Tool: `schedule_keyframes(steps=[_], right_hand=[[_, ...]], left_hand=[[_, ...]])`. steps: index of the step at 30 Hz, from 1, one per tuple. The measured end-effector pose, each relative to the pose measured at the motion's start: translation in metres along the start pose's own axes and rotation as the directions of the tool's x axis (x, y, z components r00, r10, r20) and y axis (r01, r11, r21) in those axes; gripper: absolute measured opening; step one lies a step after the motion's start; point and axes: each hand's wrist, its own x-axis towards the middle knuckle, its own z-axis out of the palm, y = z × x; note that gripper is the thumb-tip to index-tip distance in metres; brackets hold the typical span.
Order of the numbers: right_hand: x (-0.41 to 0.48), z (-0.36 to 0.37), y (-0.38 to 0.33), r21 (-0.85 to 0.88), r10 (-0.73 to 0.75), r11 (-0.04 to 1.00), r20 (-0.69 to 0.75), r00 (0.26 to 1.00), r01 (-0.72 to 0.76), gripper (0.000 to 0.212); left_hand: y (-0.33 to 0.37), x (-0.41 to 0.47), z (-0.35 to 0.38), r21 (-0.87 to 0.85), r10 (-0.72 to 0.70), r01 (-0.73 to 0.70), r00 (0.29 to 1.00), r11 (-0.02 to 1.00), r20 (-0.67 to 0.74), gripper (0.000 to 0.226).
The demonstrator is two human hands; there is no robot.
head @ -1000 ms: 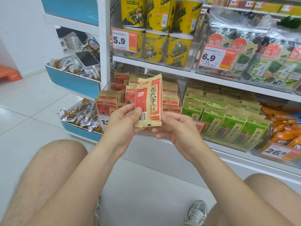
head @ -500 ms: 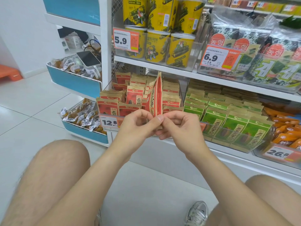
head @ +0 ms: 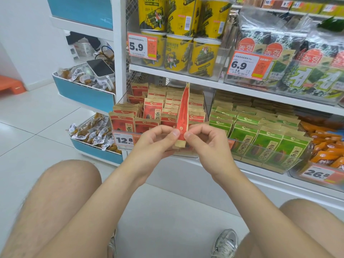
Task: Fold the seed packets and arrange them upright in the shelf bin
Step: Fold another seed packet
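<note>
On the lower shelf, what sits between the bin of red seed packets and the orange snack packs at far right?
Rows of upright green seed packets fill that stretch, as the head view shows.

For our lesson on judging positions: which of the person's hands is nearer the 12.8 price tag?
Left. The left hand sits just right of the 12.8 price tag; the right hand is farther right, beyond the folded seed packet.
</note>
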Motion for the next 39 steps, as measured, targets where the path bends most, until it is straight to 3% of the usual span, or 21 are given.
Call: schedule_keyframes(steps=[2, 6, 11, 17, 20, 28, 33, 39], right_hand=[[-0.001, 0.001, 0.000, -0.121, -0.023, 0.992, 0.048, 0.999, 0.029, 0.008], [-0.014, 0.009, 0.001, -0.227, 0.009, 0.971, 0.332, 0.943, 0.071, 0.012], [-0.015, 0.010, 0.001, -0.257, 0.061, 0.964, 0.454, 0.889, 0.065, 0.016], [-0.003, 0.008, -0.005, -0.042, 0.183, 0.983, 0.168, 0.969, -0.179, 0.016], [-0.003, 0.010, -0.006, 0.011, 0.184, 0.983, 0.102, 0.978, -0.186, 0.013], [-0.004, 0.009, -0.002, -0.014, 0.189, 0.982, 0.112, 0.976, -0.189, 0.018], [-0.004, 0.005, -0.001, -0.028, 0.181, 0.983, 0.050, 0.982, -0.179, 0.024], [-0.003, 0.004, -0.005, 0.031, 0.212, 0.976, 0.052, 0.976, -0.214, 0.024]], left_hand=[[0.002, 0.000, 0.001, -0.008, 0.015, -0.016, 0.999, 1.000, -0.033, 0.027], [0.002, 0.002, -0.001, -0.003, 0.068, -0.069, 0.992, 0.998, -0.109, 0.040], [-0.002, 0.003, -0.002, -0.032, 0.047, -0.053, 0.984, 0.998, -0.172, 0.030], [-0.003, 0.004, -0.002, -0.033, -0.041, 0.039, 0.997, 0.999, -0.070, 0.023], [-0.004, 0.003, 0.000, -0.031, -0.060, 0.059, 0.997, 0.998, -0.042, 0.023], [-0.004, 0.003, -0.002, 0.102, -0.030, 0.039, 0.996, 0.994, -0.086, 0.041], [-0.002, 0.001, 0.000, 0.180, -0.033, 0.038, 0.999, 0.983, -0.035, 0.033], [-0.003, 0.002, 0.001, 0.053, -0.147, 0.145, 0.989, 0.988, 0.029, 0.027]])
